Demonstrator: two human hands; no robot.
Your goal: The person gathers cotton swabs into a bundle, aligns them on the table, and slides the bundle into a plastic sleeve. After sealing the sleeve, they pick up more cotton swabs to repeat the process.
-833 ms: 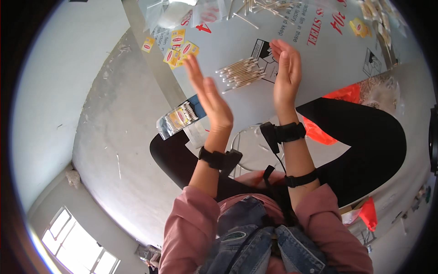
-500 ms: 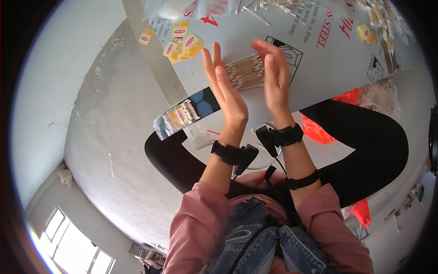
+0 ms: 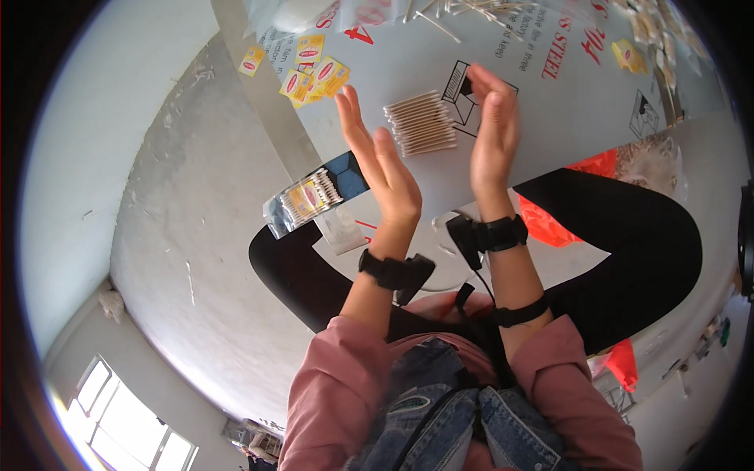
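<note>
Across the middle of the frame, the left hand (image 3: 383, 173) and the right hand (image 3: 495, 137) are held released and outstretched. Left of centre, a clear-ended packet of swabs (image 3: 312, 198) is laid at the edge of the tabletop (image 3: 550, 118). Between the hands, apart from both, tan-stick cotton swabs (image 3: 422, 123) are lined up side by side. Small yellow labels (image 3: 331, 74) are clustered at upper left; loose swabs (image 3: 479, 9) are strewn at top centre.
</note>
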